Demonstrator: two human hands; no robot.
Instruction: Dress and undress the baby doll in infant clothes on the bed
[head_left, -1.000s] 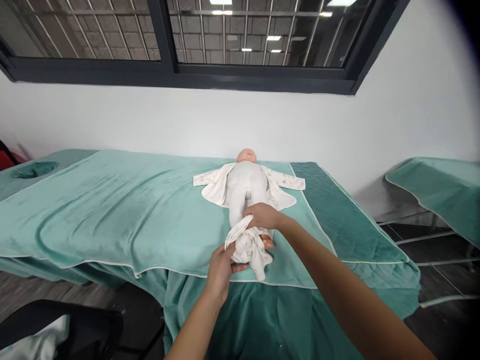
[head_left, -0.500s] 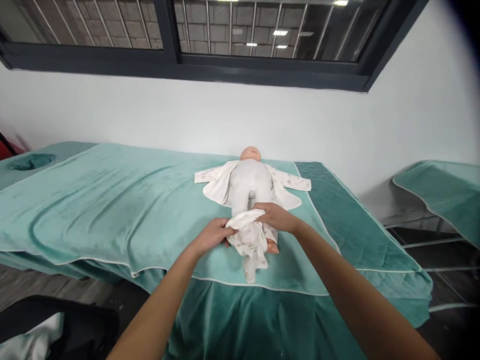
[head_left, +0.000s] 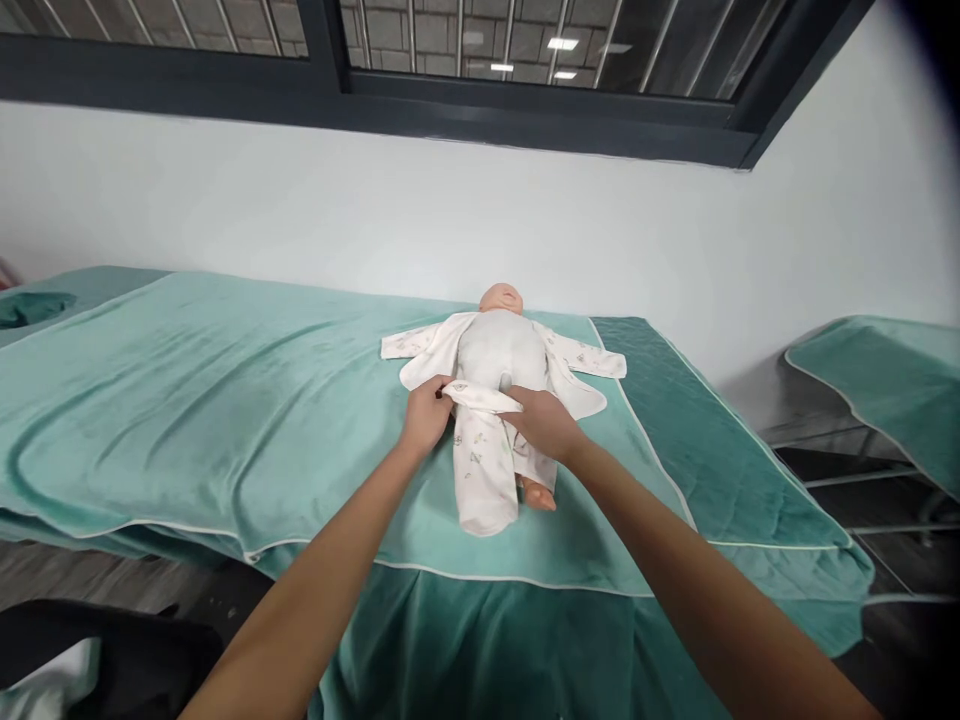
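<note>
A baby doll [head_left: 501,298] lies on its back on the green bed, its head toward the wall. Its body is grey-white, and an open white printed jacket [head_left: 426,345] spreads out to both sides with its sleeves stretched. White printed baby pants [head_left: 486,470] cover the doll's legs. My left hand [head_left: 427,415] is closed on the left side of the waistband, and my right hand [head_left: 544,420] pinches it nearer the middle. One doll foot [head_left: 538,494] shows below the right pant leg; the other foot is hidden in the cloth.
The bed [head_left: 187,400] has a light green cover over a darker quilted one [head_left: 720,460]. Behind it are a white wall and a dark window frame [head_left: 525,120]. A black chair [head_left: 127,650] with cloth on it stands at lower left; another green-covered bed [head_left: 892,370] is at right.
Both hands have moved up the doll's legs, pulling the waistband toward its body. The left pant leg, bunched before, now hangs straighter over the leg. The view has tilted slightly down.
</note>
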